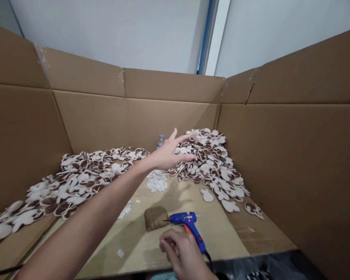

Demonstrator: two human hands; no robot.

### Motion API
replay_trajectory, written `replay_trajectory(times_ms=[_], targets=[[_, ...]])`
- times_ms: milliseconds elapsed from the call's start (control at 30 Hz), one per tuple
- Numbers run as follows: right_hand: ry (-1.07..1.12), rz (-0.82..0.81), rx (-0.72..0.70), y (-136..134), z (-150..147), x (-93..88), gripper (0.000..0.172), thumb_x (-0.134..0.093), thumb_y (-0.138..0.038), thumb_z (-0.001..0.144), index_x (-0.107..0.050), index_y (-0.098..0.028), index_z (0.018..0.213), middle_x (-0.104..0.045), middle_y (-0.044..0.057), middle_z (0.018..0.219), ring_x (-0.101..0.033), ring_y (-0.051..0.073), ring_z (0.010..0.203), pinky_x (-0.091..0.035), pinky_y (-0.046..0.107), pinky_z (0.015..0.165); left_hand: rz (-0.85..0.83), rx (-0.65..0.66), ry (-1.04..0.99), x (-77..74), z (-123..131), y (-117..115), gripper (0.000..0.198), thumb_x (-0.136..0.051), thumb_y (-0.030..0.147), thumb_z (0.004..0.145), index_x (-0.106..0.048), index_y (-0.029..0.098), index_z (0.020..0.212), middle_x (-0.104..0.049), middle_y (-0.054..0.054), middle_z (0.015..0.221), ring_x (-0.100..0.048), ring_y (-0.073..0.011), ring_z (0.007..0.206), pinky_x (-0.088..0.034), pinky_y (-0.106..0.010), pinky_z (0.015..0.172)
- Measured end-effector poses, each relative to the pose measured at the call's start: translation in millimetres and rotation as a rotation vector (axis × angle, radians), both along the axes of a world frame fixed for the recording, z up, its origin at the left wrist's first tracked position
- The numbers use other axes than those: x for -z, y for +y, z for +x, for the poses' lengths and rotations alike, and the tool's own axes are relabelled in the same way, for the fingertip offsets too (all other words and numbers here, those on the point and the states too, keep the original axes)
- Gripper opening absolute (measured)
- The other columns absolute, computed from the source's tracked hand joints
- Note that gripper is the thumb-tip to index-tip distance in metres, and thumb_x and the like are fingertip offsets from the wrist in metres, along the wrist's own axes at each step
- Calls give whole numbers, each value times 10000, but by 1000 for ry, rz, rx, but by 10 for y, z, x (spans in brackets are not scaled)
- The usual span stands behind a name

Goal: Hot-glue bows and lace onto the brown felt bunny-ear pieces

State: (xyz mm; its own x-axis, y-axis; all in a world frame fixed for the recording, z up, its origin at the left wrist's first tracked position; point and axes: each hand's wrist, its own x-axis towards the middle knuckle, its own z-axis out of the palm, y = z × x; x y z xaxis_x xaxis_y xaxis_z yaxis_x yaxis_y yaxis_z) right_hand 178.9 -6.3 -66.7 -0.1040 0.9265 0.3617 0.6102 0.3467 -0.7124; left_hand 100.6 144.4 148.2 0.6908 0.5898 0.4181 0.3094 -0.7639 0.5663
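My left hand [169,153] stretches forward with its fingers apart, fingertips at the edge of a large heap of white felt bunny-shaped pieces with brown oval patches [205,155], and holds nothing. My right hand [176,249] is curled closed near the bottom of the view, right against the handle of a blue hot glue gun [186,223]. The gun has an orange trigger, a black cord and its nozzle pointing left. The gun lies on the cardboard, and the nozzle nearly reaches a brown fibrous pad [156,217]. A heap of tiny white pieces [156,181] sits just below my left wrist.
Tall cardboard walls [90,120] enclose the work area on three sides, with a white wall behind them. The felt pieces spread along the left wall. Several loose pieces lie at the right [230,205]. A small plastic water bottle [160,140] stands behind the heap.
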Motion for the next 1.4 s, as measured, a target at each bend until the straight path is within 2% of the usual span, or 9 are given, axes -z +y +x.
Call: replay_trajectory(times_ms=[67,167,267,433,700,867,1067,1233,1400], targets=[[66,-18,-4,-3,39,-35,222,-465,-219,925,-686,-205,905,-739,47,759,-661,155,584,-462,210,528,22,-21,-62,41,124,-60,625,-713,399,791,-547,238,1371,-382,-174,1546,-475,-349,1314,-438,-468,975],[141,11,22,19,91,-32,219,-482,-215,927,-700,-207,941,-737,40,740,-646,141,548,-462,203,518,-47,-7,-130,339,16,-265,197,-591,294,883,-732,191,975,-712,-106,1163,-640,-268,1088,-486,-416,923],[130,89,63,50,113,15,201,-541,-227,904,-740,-206,887,-704,30,636,-634,148,529,-460,210,513,-191,-44,-166,727,-292,-495,191,-580,284,891,-746,203,843,-771,-60,957,-692,-228,914,-521,-351,831],[188,85,67,65,47,71,193,-575,-279,896,-727,-200,805,-689,23,597,-649,152,510,-475,205,495,-347,-247,-253,1262,-864,-716,133,-682,288,813,-789,226,765,-793,-47,859,-716,-233,832,-546,-300,773],[297,27,57,234,-336,64,302,-444,-343,984,-692,-172,984,-773,88,823,-709,151,544,-532,214,546,-547,-537,-450,1801,-1455,-791,208,-681,363,817,-782,183,797,-789,-57,801,-720,-219,738,-563,-262,679],[275,9,58,413,-574,69,251,-590,-375,908,-751,-184,878,-712,28,546,-695,180,489,-546,231,513,-585,-585,-440,1899,-1622,-776,164,-744,331,750,-789,174,759,-795,-72,793,-729,-241,752,-572,-286,701],[287,-71,29,518,-785,23,299,-512,-402,952,-713,-191,884,-760,57,713,-719,174,554,-533,220,516,-597,-667,-528,1837,-1840,-866,199,-698,340,786,-741,157,719,-753,-44,695,-714,-207,650,-575,-262,622],[329,-106,-107,453,-1124,-31,278,-512,-378,949,-705,-183,906,-754,49,706,-721,168,551,-529,216,516,-512,-834,-528,1835,-2155,-1189,200,-661,348,830,-753,170,823,-787,-59,828,-739,-227,776,-583,-276,729],[322,-141,-320,211,-1738,6,223,-616,-387,894,-730,-203,840,-746,26,677,-714,167,577,-527,220,562,-446,-1062,-456,1831,-2535,-1635,161,-725,335,777,-750,180,814,-786,-51,825,-730,-233,777,-569,-282,749]])
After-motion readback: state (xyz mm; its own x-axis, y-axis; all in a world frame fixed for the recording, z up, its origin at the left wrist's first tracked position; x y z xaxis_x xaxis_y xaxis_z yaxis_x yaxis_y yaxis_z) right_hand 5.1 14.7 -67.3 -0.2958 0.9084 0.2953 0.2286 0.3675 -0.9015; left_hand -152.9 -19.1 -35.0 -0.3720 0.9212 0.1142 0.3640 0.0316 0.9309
